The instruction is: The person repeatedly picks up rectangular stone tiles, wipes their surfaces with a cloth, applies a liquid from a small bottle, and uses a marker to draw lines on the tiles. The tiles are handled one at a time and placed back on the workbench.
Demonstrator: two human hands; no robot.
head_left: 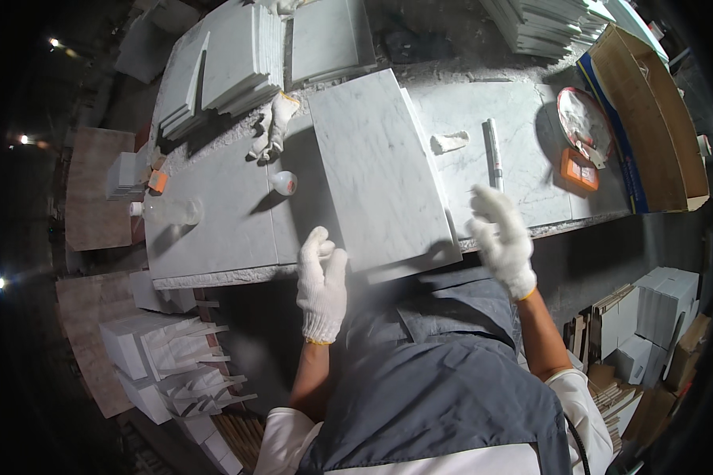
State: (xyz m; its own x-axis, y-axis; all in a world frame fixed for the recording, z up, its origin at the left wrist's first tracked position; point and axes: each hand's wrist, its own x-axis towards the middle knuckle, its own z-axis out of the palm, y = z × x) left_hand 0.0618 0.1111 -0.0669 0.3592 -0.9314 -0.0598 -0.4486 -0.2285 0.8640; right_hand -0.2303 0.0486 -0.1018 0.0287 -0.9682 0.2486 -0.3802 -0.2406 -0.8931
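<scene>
A large white marble tile [382, 166] with grey veins lies at a slant in front of me, on top of other pale slabs, its near end at the table's edge. My left hand [322, 286], in a white knit glove, is beside the tile's lower left edge with thumb and fingers apart. My right hand [501, 244], gloved alike, hovers off the tile's right side, fingers spread and slightly blurred. Neither hand holds anything. Beyond the right hand lie a white marker pen [493, 153] and a crumpled white scrap [450, 142].
Tile stacks [242, 59] stand at the back. Left of the tile are loose work gloves [276, 127], a small bottle [284, 183] and a clear bottle [174, 210]. At right are a round tub [585, 120], an orange box [580, 169] and an open cardboard box [650, 111].
</scene>
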